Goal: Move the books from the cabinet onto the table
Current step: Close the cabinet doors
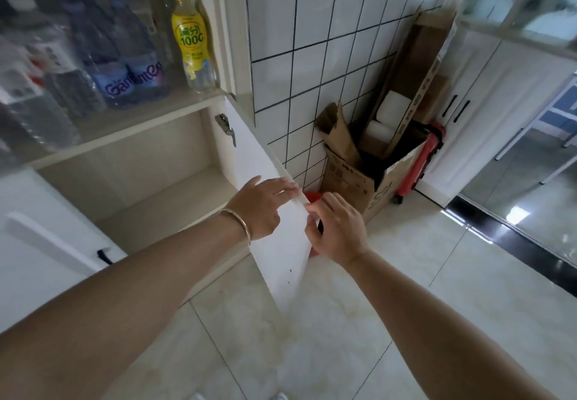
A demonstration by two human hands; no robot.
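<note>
I see both hands on the open cabinet door [274,212]: left hand [259,206] flat, fingers straight on its inner face; right hand [338,228] pinching its outer edge. Lower cabinet [162,193] compartment open; I can't see any books. Bottles [131,56] on shelf above.

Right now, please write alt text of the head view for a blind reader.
Both hands, left and right, touch the open white cabinet door. The lower shelf shows no books; bottles stand above.

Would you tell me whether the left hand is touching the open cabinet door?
Touching: in the head view the left hand lies flat on the cabinet door.
</note>
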